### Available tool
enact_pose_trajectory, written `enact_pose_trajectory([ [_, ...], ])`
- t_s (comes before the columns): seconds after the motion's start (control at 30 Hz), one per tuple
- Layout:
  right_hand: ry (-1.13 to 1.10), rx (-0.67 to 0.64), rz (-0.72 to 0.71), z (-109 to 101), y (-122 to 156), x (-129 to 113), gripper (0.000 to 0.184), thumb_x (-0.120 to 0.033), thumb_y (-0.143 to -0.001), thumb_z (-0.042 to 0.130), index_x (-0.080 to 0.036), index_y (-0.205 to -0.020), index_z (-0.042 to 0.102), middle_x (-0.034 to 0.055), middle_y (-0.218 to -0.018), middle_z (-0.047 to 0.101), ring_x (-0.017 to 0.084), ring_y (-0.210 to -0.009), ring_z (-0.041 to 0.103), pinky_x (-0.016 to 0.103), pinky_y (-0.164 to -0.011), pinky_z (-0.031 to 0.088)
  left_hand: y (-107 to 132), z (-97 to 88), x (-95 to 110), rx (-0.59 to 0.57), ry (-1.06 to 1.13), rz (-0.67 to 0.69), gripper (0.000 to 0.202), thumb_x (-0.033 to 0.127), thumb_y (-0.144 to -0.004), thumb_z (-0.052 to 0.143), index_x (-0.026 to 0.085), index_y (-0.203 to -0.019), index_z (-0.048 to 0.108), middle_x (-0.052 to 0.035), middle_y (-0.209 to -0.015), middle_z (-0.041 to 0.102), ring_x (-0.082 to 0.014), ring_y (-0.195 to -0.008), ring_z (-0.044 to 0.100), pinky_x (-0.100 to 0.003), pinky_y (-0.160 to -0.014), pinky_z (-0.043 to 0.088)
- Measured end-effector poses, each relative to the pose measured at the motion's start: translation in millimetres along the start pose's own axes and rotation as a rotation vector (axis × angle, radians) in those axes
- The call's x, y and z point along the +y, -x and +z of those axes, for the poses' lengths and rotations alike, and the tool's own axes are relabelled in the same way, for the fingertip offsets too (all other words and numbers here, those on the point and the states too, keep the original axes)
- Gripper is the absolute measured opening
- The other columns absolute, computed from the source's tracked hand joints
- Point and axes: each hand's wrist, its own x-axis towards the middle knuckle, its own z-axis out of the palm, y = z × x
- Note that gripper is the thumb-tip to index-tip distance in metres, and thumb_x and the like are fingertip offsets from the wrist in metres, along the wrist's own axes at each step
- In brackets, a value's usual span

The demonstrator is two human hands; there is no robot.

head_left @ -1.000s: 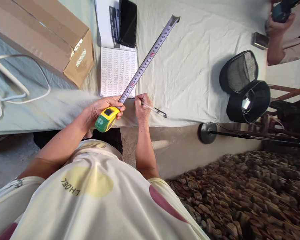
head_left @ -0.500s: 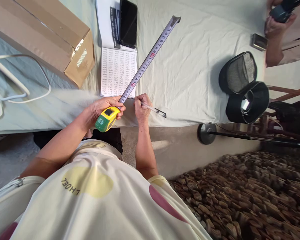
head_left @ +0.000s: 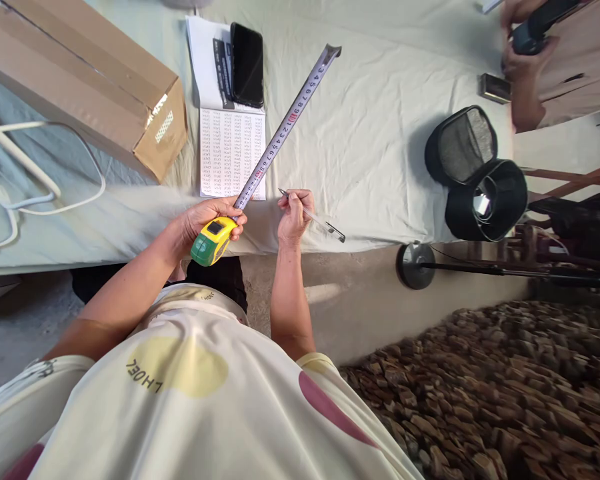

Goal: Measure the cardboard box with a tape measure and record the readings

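My left hand (head_left: 213,217) is closed around a yellow and green tape measure (head_left: 214,241). Its metal blade is drawn out, slanting up and to the right, and crosses the lower right corner of an open booklet (head_left: 230,150). Rows of small writing fill the booklet's near page. In my right hand (head_left: 295,213) a clear pen (head_left: 325,225) is gripped, its tip pointing left just right of the booklet and apart from the page. A black phone (head_left: 247,65) lies on the booklet's far page.
A cardboard box (head_left: 160,133) and a white cable (head_left: 55,190) are at the left. To the right sit an open black case (head_left: 485,200) and a small dark box (head_left: 495,88). Another person's hand (head_left: 530,63) holds a dark device. A stand's round base (head_left: 415,265) is on the floor.
My right hand has lifted off the booklet's edge and shifted slightly right, so the pen tip now shows. The tape measure stays in my left hand. The whole view has shifted a little.
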Motion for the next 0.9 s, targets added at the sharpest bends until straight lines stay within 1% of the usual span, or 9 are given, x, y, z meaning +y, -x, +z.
enact_pose_trajectory([
  [0.17, 0.014, 0.024, 0.008, 4, -2, 1, 0.040, -0.061, -0.094, 0.044, -0.023, -0.085, 0.053, -0.0028, -0.069, 0.052, 0.012, -0.062, 0.058, 0.030, -0.063, 0.047, 1, -10.2, -8, -0.056, 0.010, 0.099, 0.032, 0.008, -0.081, 0.059, 0.014, -0.111, 0.069, -0.0005, -0.068, 0.058, -0.0122, -0.052, 0.054, -0.024, -0.057, 0.048],
  [0.23, -0.021, 0.051, 0.007, 6, -3, 2, 0.040, -0.062, -0.094, 0.044, -0.023, -0.088, 0.053, -0.0036, -0.069, 0.051, 0.011, -0.061, 0.057, 0.030, -0.062, 0.046, 2, -14.0, -11, -0.080, 0.007, 0.141, 0.031, 0.009, -0.080, 0.060, 0.014, -0.109, 0.071, -0.0002, -0.067, 0.058, -0.0123, -0.052, 0.053, -0.025, -0.057, 0.047],
  [0.33, -0.067, 0.073, -0.002, 8, -4, 0, 0.040, -0.062, -0.094, 0.046, -0.023, -0.092, 0.053, -0.0042, -0.069, 0.053, 0.011, -0.060, 0.057, 0.029, -0.061, 0.045, 4, -18.5, -16, -0.087, -0.014, 0.220, 0.030, 0.009, -0.079, 0.062, 0.013, -0.107, 0.072, 0.0005, -0.065, 0.058, -0.0130, -0.052, 0.054, -0.026, -0.058, 0.047],
  [0.47, -0.057, 0.035, -0.005, 10, -2, -7, 0.040, -0.062, -0.095, 0.045, -0.023, -0.097, 0.055, -0.0040, -0.067, 0.060, 0.011, -0.058, 0.055, 0.029, -0.064, 0.047, 4, -23.2, -24, -0.077, -0.057, 0.296, 0.025, 0.014, -0.078, 0.068, 0.013, -0.102, 0.071, 0.0004, -0.066, 0.058, -0.0137, -0.052, 0.056, -0.027, -0.058, 0.047],
  [0.57, -0.040, 0.016, 0.004, 11, 1, -12, 0.038, -0.060, -0.095, 0.045, -0.023, -0.095, 0.056, -0.0034, -0.066, 0.063, 0.011, -0.058, 0.054, 0.028, -0.064, 0.048, 3, -26.0, -28, -0.078, -0.088, 0.333, 0.018, 0.017, -0.077, 0.073, 0.012, -0.094, 0.071, -0.0009, -0.068, 0.059, -0.0145, -0.053, 0.058, -0.027, -0.057, 0.047],
  [0.63, 0.000, -0.019, 0.002, 12, 2, -13, 0.035, -0.058, -0.093, 0.048, -0.024, -0.092, 0.056, -0.0037, -0.065, 0.063, 0.011, -0.060, 0.054, 0.028, -0.066, 0.048, 3, -27.2, -30, -0.081, -0.103, 0.350, 0.014, 0.018, -0.077, 0.073, 0.011, -0.089, 0.071, -0.0021, -0.069, 0.059, -0.0150, -0.054, 0.060, -0.028, -0.058, 0.048],
  [0.73, 0.054, -0.100, -0.025, 13, 4, -13, 0.029, -0.053, -0.091, 0.054, -0.024, -0.091, 0.055, -0.0044, -0.067, 0.064, 0.011, -0.063, 0.056, 0.028, -0.069, 0.048, 3, -27.9, -32, -0.076, -0.112, 0.368, 0.012, 0.018, -0.077, 0.073, 0.011, -0.086, 0.070, -0.0029, -0.069, 0.060, -0.0154, -0.055, 0.061, -0.028, -0.058, 0.049],
  [0.9, 0.114, -0.150, -0.009, 13, 5, -15, 0.024, -0.048, -0.090, 0.053, -0.025, -0.087, 0.055, -0.0051, -0.065, 0.062, 0.012, -0.063, 0.056, 0.027, -0.067, 0.047, 7, -25.6, -34, -0.059, -0.115, 0.390, 0.009, 0.016, -0.077, 0.071, 0.011, -0.085, 0.069, -0.0031, -0.071, 0.060, -0.0154, -0.057, 0.063, -0.026, -0.056, 0.048],
])
